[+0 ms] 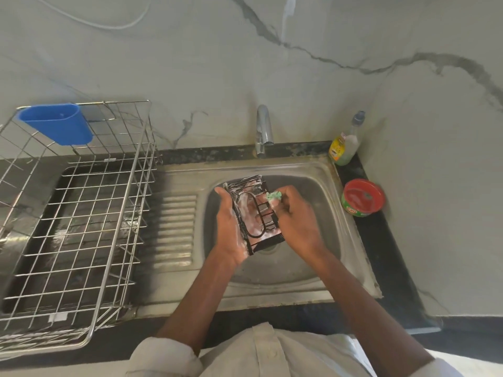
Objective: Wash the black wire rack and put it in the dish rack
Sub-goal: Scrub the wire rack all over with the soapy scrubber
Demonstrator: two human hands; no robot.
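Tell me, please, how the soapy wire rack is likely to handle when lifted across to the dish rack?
The wire rack is coated in white suds, so it is probably slippery in the left hand. Its thin open wires suggest that it is light, and it looks stiff, holding its shape. The right hand pinches a green scrubber.

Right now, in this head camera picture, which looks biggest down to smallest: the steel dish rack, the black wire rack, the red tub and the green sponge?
1. Dish rack, by far
2. Black wire rack
3. Red tub
4. Green sponge, mostly hidden by the right hand, so unsure
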